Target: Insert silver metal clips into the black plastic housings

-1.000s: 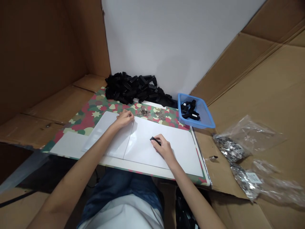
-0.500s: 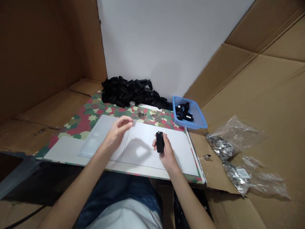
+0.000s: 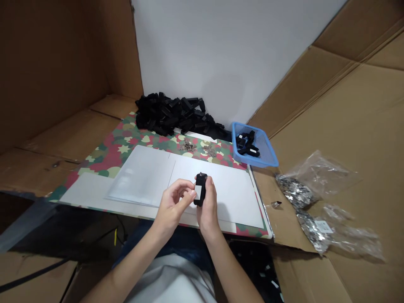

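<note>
Two bare hands work together over one small black plastic part [image 3: 200,189], held upright above a white board [image 3: 227,185]. The right hand [image 3: 207,206] is curled closed around the part, with the fingers [image 3: 208,187] wrapped over its far side. A white patch [image 3: 198,192] shows on the face turned toward the left hand [image 3: 172,206]. That hand is half open, with its fingers bent and reaching across, and it has hold of nothing visible. Its fingertips [image 3: 190,194] sit at or just beside the patch; this view does not settle whether they touch it.

Beneath them, the white board and a translucent sheet [image 3: 142,176] lie on a camouflage-print mat [image 3: 120,143]. Two small piles of metal bits [image 3: 188,146] sit on the mat's far edge. Behind these rises a heap of black plastic parts [image 3: 167,113] against a white wall [image 3: 221,54]. To the right, a blue plastic basket [image 3: 271,161] holds more black parts [image 3: 248,146]. Farther right, clear plastic bags [image 3: 328,174] of silver metal pieces [image 3: 295,191] lie on flattened cardboard [image 3: 347,126]. The person's white shirt [image 3: 170,282] shows below the hands.
</note>
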{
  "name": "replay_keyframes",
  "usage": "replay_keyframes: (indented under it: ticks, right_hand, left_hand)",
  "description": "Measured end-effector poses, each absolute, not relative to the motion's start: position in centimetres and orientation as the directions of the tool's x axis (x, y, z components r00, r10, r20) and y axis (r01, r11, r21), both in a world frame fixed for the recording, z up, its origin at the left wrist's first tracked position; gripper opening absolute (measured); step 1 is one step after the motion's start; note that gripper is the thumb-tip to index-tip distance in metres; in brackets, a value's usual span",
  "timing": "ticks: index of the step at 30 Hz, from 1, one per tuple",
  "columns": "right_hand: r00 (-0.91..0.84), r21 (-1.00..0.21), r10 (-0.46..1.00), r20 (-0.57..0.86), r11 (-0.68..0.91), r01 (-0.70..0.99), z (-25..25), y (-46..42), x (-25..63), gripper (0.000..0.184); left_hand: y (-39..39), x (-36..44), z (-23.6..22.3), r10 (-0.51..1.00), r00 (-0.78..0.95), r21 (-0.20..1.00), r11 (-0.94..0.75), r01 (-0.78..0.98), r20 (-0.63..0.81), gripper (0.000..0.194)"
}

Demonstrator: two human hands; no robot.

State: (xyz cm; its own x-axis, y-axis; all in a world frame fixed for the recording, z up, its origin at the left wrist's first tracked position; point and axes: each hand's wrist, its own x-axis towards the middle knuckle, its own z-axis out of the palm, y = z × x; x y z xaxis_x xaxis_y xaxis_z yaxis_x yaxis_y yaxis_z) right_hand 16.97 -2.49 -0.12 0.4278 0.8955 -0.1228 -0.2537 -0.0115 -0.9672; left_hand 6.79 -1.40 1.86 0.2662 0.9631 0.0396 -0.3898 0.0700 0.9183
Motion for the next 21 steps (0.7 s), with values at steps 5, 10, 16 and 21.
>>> replay_keyframes:
  ticks: [5,10,16,21]
  right_hand:
    - [0.434,-0.959,0.894,-0.113,0.017,-0.284,0.3,-2.4,16.4,0.041]
    - [0.424,-0.94,0.896,-0.135,0.02,-0.341,1.0,-2.3,15.9,0.041]
    - [0.425,-0.93,0.891,-0.158,0.01,-0.367,1.2,-2.2,15.7,0.042]
    - [0.429,-0.935,0.889,-0.158,0.005,-0.355,1.3,-2.3,15.6,0.042]
  left_hand:
    - [-1.4,7.1,1.4,0.969,0.243,0.915,0.059,-0.399,0.044,0.01]
    - [-1.4,7.0,1.3,0.973,0.226,0.917,0.051,-0.396,0.044,0.009]
    - [-1.4,6.8,1.4,0.974,0.221,0.922,0.047,-0.384,0.042,0.01]
    - [-1.3,6.8,1.3,0.975,0.216,0.939,0.027,-0.342,0.05,0.012]
